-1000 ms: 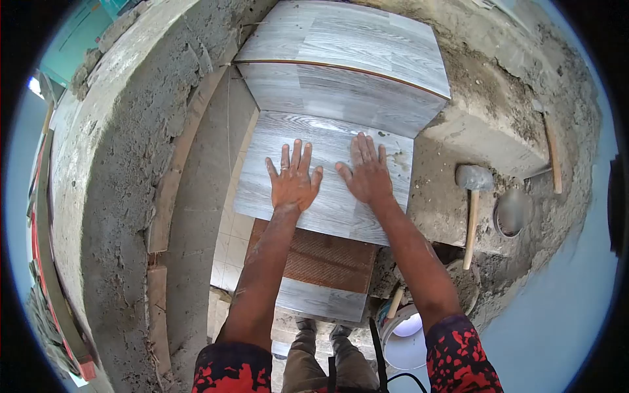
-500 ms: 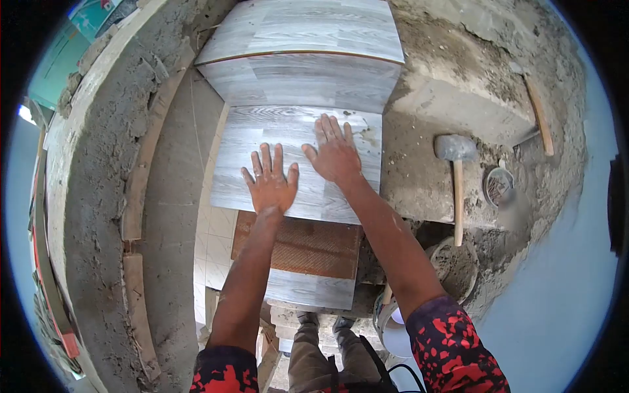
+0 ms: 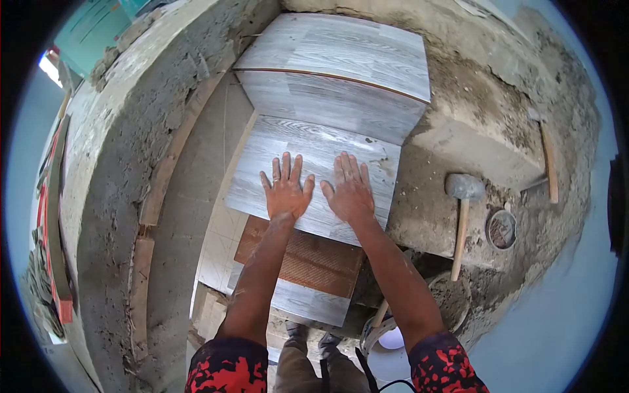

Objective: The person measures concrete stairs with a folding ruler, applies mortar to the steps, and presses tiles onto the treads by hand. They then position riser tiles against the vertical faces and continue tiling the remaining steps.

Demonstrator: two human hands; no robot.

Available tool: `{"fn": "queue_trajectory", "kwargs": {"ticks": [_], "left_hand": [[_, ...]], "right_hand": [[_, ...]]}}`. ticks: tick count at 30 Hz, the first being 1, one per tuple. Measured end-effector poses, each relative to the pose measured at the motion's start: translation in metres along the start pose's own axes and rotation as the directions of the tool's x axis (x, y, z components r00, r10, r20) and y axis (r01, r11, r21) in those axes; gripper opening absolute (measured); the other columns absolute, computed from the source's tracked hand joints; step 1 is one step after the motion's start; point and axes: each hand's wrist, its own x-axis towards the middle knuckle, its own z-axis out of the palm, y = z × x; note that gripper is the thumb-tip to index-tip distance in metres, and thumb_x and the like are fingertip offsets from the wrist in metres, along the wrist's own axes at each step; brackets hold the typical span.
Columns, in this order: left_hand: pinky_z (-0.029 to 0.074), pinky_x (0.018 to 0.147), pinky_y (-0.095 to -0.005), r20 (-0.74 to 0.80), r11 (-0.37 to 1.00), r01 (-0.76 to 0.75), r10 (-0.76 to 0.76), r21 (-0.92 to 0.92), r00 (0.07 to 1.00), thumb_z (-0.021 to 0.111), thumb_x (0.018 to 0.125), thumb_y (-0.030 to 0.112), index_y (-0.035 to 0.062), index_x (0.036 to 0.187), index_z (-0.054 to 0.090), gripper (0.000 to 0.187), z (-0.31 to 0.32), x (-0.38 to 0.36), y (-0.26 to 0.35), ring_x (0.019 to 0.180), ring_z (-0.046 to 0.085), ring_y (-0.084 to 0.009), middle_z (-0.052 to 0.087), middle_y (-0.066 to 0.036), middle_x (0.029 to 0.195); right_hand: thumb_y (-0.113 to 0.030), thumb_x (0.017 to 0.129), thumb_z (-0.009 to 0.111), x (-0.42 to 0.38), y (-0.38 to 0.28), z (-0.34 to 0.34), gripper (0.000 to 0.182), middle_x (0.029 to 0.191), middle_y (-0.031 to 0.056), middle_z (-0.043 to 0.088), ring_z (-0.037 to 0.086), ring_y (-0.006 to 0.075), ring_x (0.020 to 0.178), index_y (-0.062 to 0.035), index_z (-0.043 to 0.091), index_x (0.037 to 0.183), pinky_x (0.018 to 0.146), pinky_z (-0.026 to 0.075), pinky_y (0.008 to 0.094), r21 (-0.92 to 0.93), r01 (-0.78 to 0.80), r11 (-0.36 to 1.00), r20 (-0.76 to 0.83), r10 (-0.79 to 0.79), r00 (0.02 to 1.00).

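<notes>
- Curving at left, rough, pitted concrete wall (image 3: 118,177);
- left hand (image 3: 288,198) flat, fingers splayed, gripping nothing, on the glossy wood-grained tile (image 3: 317,157) lying as a step;
- right hand (image 3: 350,196) beside it, fingers straight, likewise empty, hiding some grain;
- wooden-handled mallet (image 3: 463,216); round container (image 3: 514,230), contents hard to make out.
</notes>
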Motion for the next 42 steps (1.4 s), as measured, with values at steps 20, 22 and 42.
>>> {"fn": "queue_trajectory", "kwargs": {"ticks": [20, 22, 42], "left_hand": [[0.002, 0.114, -0.0533, 0.171, 0.728, -0.681, 0.683, -0.079, 0.71, 0.043, 0.069, 0.083, 0.0148, 0.148, 0.016, 0.108, -0.019, -0.028, -0.036, 0.143, 0.007, -0.0293, 0.01, -0.014, 0.154], [0.0, 0.114, -0.0545, 0.221, 0.619, -0.78, 0.777, -0.093, 0.59, 0.051, 0.069, 0.078, 0.0157, 0.148, 0.016, 0.107, -0.025, -0.022, -0.04, 0.142, 0.007, -0.032, 0.009, -0.015, 0.154], [0.002, 0.114, -0.058, 0.287, 0.765, -0.643, 0.605, 0.05, 0.743, 0.077, 0.063, 0.047, 0.0261, 0.148, 0.016, 0.106, -0.023, -0.027, -0.033, 0.143, 0.012, -0.0242, 0.009, -0.006, 0.155]], "right_hand": [[-0.043, 0.096, 0.034, 0.004, 0.0, -0.002, 0.064, 0.152, 0.0109, 0.02, 0.015, 0.0224, 0.142, -0.0026, 0.026, 0.144, 0.117, 0.007, 0.0398, 0.027, -0.019, 0.999, 0.0, 0.019, 1.0], [-0.042, 0.096, 0.033, 0.005, 0.0, -0.003, 0.063, 0.153, 0.0107, 0.02, 0.015, 0.0221, 0.142, -0.0028, 0.025, 0.144, 0.117, 0.008, 0.0394, 0.026, -0.05, 0.998, 0.005, 0.05, 0.999], [-0.042, 0.096, 0.032, 0.004, -0.001, -0.002, 0.063, 0.152, 0.0095, 0.02, 0.014, 0.0217, 0.142, -0.0037, 0.025, 0.145, 0.117, 0.007, 0.0386, 0.049, -0.041, 0.998, 0.008, 0.041, 0.999]]}}
